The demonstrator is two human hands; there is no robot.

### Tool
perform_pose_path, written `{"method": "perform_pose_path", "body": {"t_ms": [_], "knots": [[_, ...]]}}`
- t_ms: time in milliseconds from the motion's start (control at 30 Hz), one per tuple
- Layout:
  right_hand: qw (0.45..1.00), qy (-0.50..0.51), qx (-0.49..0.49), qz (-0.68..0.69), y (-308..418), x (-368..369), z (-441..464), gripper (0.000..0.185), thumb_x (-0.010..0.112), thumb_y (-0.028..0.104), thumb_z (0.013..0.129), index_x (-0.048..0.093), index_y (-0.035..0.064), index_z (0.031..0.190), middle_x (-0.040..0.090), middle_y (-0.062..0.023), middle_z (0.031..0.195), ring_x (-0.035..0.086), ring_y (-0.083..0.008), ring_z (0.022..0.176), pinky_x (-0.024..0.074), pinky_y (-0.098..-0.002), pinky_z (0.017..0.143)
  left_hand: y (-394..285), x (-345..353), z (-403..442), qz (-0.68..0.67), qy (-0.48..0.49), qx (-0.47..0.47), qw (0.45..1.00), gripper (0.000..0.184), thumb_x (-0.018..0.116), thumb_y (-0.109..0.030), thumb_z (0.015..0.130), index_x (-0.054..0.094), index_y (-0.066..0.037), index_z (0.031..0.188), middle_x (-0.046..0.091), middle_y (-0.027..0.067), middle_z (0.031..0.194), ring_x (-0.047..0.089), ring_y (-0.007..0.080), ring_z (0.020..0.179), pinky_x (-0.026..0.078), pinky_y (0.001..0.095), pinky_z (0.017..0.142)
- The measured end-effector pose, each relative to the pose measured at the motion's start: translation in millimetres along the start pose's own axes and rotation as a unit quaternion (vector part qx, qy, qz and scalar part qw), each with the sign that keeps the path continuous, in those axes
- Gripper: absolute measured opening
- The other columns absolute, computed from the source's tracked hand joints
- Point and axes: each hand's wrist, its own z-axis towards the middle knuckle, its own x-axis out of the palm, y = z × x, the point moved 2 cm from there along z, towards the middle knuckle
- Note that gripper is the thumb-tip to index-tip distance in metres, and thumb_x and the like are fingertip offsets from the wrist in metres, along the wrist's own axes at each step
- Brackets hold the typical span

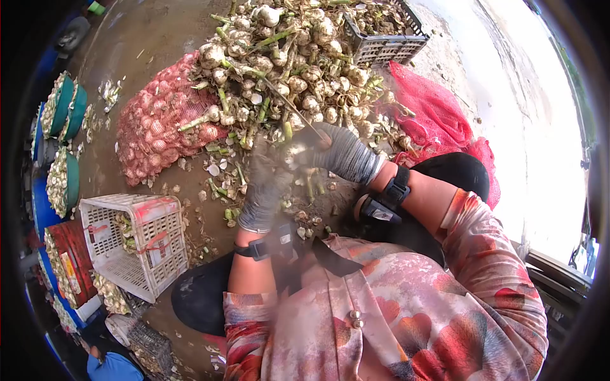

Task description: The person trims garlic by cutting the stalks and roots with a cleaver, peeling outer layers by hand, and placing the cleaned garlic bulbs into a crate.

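garlic bulb (293,154) sits, in the head view, between the gloved left hand (262,185) and right hand (343,151). the right hand is closed on a thin tool (291,105) slanting over the heap of garlic (311,57); the left hand is blurred, so i cannot tell whether it grips the bulb. a filled red net sack (159,127) lies left of the heap, near a white crate (166,257).

Pale, blurred garlic bulb (293,155) near slim, probable knife (292,106)
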Motion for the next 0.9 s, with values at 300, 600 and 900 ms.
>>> {"method": "perform_pose_path", "body": {"t_ms": [300, 600, 900], "knots": [[0.971, 0.057, -0.085, -0.218, 29, -3, -13, 0.049, 0.068, 0.048, 0.077, 0.058, 0.0095, 0.105, 0.065, -0.0161, 0.094, 0.063, -0.0376, 0.088, 0.0498, -0.0447, 0.075, 51, -44, 21, 0.694, 0.031, 0.147, 0.704, 0.024, 0.060, -0.017, 0.089, 0.061, -0.005, 0.110, 0.064, 0.0092, 0.110, 0.061, 0.0186, 0.098, 0.048, 0.0330, 0.088], [0.912, 0.093, 0.090, -0.389, 4, -51, -5, 0.029, 0.056, 0.031, 0.089, 0.065, 0.0069, 0.102, 0.064, -0.0160, 0.085, 0.064, -0.0342, 0.082, 0.0525, -0.0414, 0.074, -88, -112, -30, -0.307, -0.049, 0.259, 0.914, 0.039, 0.049, -0.034, 0.096, 0.053, -0.004, 0.121, 0.059, 0.0141, 0.121, 0.056, 0.0285, 0.111, 0.050, 0.0448, 0.086], [0.987, -0.042, 0.085, -0.131, 45, -49, 7, 0.032, 0.062, 0.034, 0.088, 0.061, 0.0043, 0.099, 0.063, -0.0136, 0.078, 0.062, -0.0280, 0.072, 0.0505, -0.0385, 0.067, 100, -152, 48, 0.242, -0.280, -0.134, 0.919, 0.042, 0.064, -0.026, 0.086, 0.054, -0.001, 0.119, 0.063, 0.0170, 0.102, 0.062, 0.0277, 0.093, 0.049, 0.0344, 0.086]]}}
